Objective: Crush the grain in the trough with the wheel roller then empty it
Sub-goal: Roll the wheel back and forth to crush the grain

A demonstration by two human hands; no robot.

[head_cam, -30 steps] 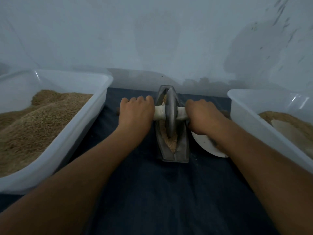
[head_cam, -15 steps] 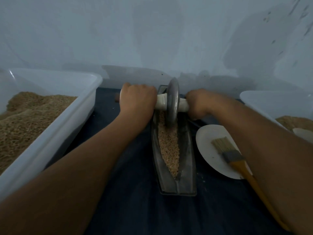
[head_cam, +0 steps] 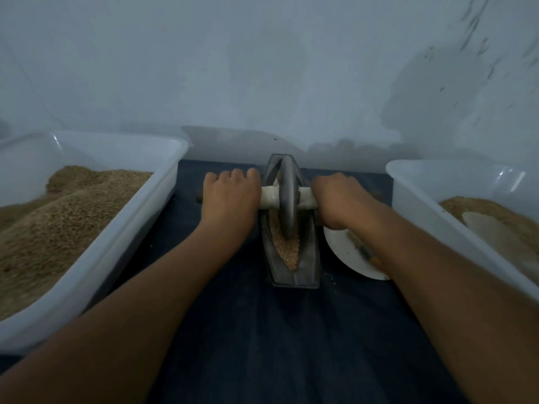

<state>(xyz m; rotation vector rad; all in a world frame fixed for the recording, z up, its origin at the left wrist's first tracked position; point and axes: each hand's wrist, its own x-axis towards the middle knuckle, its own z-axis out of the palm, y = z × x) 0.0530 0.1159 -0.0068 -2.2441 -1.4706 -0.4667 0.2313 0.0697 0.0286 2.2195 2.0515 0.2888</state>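
Both hands grip the axle of the wheel roller [head_cam: 287, 199]: the left hand [head_cam: 230, 196] has its fingers curled over the handle left of the disc, and the right hand [head_cam: 335, 199] is wrapped round the handle on the other side. From the head view, the metal disc stands upright in the narrow boat-shaped trough [head_cam: 291, 249], over its middle to far part, with the grain [head_cam: 287, 249] lying in the groove nearer the person. Half a second ago the wheel stood at the far end; it has since rolled back toward the person, so the crushing strokes are still under way and emptying is not yet begun. A white plate [head_cam: 350, 255] with a brush [head_cam: 364, 252] lies just right of the trough, between two white tubs, the left tub [head_cam: 122, 237] heaped with grain, the right tub [head_cam: 431, 217] less full.
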